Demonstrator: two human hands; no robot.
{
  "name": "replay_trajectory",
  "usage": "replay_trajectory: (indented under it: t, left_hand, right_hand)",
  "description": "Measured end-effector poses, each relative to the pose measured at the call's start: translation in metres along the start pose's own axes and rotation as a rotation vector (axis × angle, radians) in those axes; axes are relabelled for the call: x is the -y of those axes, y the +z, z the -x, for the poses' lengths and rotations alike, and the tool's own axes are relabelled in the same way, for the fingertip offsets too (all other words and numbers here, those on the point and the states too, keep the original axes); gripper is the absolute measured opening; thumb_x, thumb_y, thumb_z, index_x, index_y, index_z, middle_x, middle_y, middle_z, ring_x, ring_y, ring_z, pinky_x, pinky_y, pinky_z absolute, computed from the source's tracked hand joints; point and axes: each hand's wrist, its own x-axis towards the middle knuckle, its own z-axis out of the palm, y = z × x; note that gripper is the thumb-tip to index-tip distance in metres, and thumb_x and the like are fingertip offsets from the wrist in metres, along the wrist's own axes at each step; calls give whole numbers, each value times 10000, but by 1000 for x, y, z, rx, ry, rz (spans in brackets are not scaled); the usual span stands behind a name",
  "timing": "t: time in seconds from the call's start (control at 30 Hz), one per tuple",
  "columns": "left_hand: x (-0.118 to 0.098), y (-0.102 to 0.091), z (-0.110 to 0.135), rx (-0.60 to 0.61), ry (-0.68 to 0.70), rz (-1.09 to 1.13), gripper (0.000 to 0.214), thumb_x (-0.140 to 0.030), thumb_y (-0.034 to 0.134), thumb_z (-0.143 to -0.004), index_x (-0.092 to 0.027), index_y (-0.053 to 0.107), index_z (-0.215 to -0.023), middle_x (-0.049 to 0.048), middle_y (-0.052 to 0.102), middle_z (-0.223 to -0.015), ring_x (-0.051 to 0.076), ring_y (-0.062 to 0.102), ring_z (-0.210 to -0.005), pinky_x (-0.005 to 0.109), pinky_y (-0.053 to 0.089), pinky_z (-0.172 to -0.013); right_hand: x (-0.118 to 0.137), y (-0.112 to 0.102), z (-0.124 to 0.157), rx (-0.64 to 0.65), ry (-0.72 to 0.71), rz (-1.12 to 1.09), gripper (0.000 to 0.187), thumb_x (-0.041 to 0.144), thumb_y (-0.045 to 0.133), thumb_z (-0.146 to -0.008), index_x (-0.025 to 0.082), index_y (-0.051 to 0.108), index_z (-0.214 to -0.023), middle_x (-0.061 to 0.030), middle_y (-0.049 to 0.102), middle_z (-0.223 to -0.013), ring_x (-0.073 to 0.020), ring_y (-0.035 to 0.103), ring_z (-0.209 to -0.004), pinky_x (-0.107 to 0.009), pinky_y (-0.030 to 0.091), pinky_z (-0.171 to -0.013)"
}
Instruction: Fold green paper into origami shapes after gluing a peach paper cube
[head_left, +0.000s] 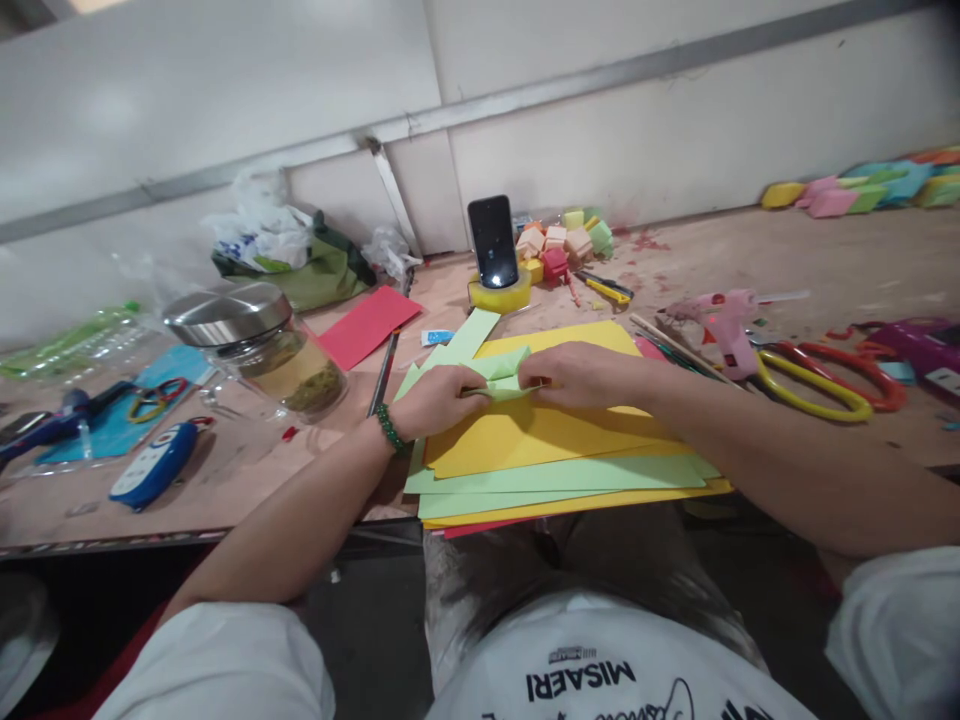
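A folded piece of light green paper (507, 372) is held between my two hands, above a stack of coloured sheets. My left hand (442, 402), with a green bead bracelet (390, 428) at the wrist, pinches its left end. The right end is gripped by the fingers of my right hand (574, 375). Beneath them lies yellow paper (540, 440), with light green sheets (570, 478) and more yellow and red under it. A light green strip (474, 335) sticks out behind my left hand. The fingertips are partly hidden by the folded paper.
A phone (493, 240) stands in a yellow tape roll (501, 293) behind the stack. At left are a glass jar (281, 360), a red sheet (367, 328) and a blue remote (155, 465). To the right lie a pink glue gun (724, 325), scissors (814, 385) and a yellow cutter (607, 289).
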Motion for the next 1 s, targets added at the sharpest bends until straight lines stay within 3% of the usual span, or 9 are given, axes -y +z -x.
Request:
replay_trajectory:
  t: [0.13,0.27,0.4,0.5,0.57,0.77,1.0]
  left_hand:
    - [5,-4,-3,39,-96,74,244,-313,516,-852,-162,586,-673,-33,528,-573,109,464,-549,240,333,-532]
    - [4,2,-2,-82,-138,-37,143,-291,570,-826,-177,601,-907,-17,580,-687,148,532,-636,263,394,-589]
    - [0,7,1,-222,59,-268,219,-210,605,-808,-186,620,-1025,57,617,-938,221,579,-911,341,460,-783]
    - [-4,6,2,-84,284,-361,249,-121,516,-853,-205,676,-1025,72,637,-971,212,587,-902,336,447,-792]
    - [-6,5,2,15,347,-421,309,-100,459,-888,-215,695,-1051,72,662,-949,206,595,-862,331,429,-762]
    - [-16,-4,9,88,311,-598,276,-116,522,-870,-224,721,-1027,84,692,-996,227,587,-903,338,380,-745]
    - [-9,-23,24,155,213,-479,251,-141,511,-876,-204,752,-845,73,717,-951,219,599,-938,333,407,-797]
  right_hand:
    - [-6,4,-5,-8,124,-109,228,267,532,-846,191,646,-1028,-60,698,-917,-179,587,-747,-254,360,-620]
    - [-9,8,-8,-19,311,-118,325,318,545,-844,193,599,-1139,-67,696,-928,-196,603,-766,-264,372,-625]
    - [-1,8,-8,6,375,-56,381,441,531,-870,206,577,-1166,-82,707,-958,-225,634,-830,-279,378,-635]
    - [8,6,-9,11,441,-16,476,556,543,-842,189,576,-1143,-119,711,-1008,-275,645,-899,-303,382,-638]
    - [11,5,-9,14,460,-12,499,573,534,-834,176,573,-1133,-142,706,-1052,-298,642,-937,-317,389,-648]
    - [4,0,-11,77,491,-16,544,598,566,-783,185,550,-1136,-141,690,-1112,-306,641,-953,-330,412,-658]
    - [-11,-8,-5,157,506,-29,498,518,615,-777,197,542,-1149,-121,694,-1054,-287,647,-917,-324,415,-655]
